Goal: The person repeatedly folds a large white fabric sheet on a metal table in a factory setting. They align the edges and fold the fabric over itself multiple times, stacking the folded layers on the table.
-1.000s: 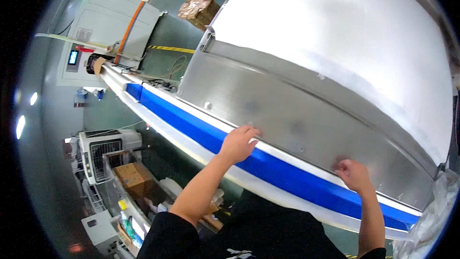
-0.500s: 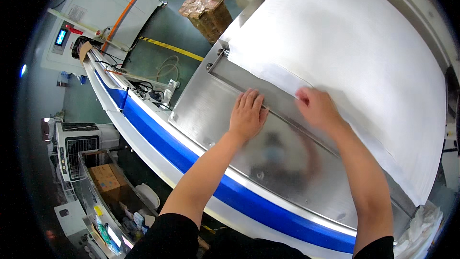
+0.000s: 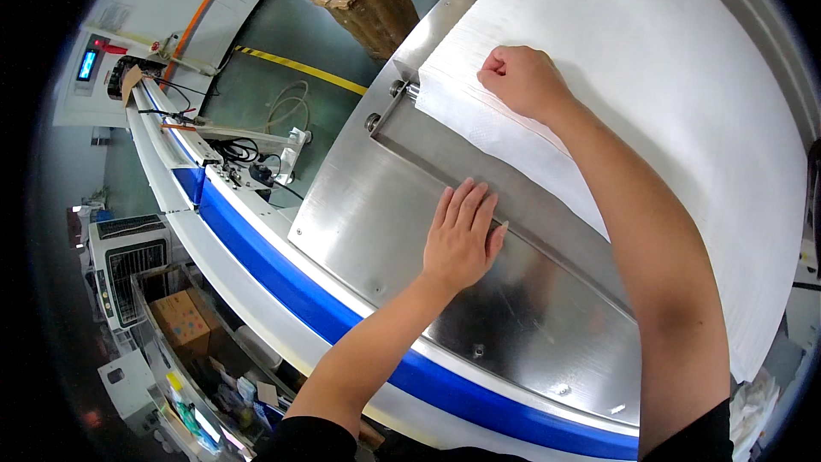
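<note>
My left hand [image 3: 462,235] lies flat, fingers stretched out, on the steel plate [image 3: 385,197] beside its raised lip. Up and to the right, my right hand [image 3: 526,79] is closed, curled fingers against the broad white sheet material [image 3: 658,43]. Whether a bit of the sheet is pinched in those fingers is hidden. Along the near side of the white material hangs a loose, lightly textured flap [image 3: 492,133], its edge over the steel. A fold line runs from below my right hand toward my forearm.
A blue-and-white machine rail [image 3: 282,257] curves along the near side. Metal knobs [image 3: 372,122] sit at the plate's far corner. Beyond stand a brown taped carton [image 3: 368,13] and a white machine with a lit screen [image 3: 87,64]. At lower left is a bin with cardboard boxes [image 3: 181,322].
My right hand has moved up and away from the steel onto the white material. The loose flap now hangs farther over the plate. My left hand shifted slightly in the picture, still flat.
</note>
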The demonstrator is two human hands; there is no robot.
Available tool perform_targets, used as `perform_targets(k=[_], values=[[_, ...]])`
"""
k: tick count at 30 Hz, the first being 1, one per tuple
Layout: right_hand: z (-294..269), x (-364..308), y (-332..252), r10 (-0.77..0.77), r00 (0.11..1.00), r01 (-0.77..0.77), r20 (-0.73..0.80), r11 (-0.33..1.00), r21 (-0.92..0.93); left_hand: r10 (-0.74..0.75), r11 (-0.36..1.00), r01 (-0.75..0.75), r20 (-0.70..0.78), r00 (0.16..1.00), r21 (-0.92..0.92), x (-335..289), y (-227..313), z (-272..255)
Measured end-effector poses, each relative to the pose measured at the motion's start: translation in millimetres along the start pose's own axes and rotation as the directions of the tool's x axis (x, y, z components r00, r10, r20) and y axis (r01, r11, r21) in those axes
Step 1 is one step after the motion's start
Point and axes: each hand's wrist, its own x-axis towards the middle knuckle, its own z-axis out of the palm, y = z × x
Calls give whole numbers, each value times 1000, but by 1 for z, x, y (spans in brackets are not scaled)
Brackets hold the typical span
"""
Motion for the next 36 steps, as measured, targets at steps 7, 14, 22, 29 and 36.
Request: perform_targets(k=[7, 14, 22, 29, 36], values=[[5, -1, 1, 17, 998, -18, -57, 999, -30, -25, 997, 21, -45, 999, -71, 3, -4, -2], [2, -3, 4, 24, 997, -30, -76, 997, -73, 62, 994, -27, -349, 935, 106, 88, -58, -18], [7, 1, 10, 3, 992, -17, -129, 994, -105, 169, 966, -91, -322, 932, 244, 122, -87, -16], [6, 0, 10, 20, 994, -32, -107, 993, -116, 176, 951, -72, -332, 927, 301, 113, -91, -21], [-4, -34, -1, -81, 992, 89, -100, 993, 78, 346, 895, -275, -159, 925, 352, 97, -95, -50]])
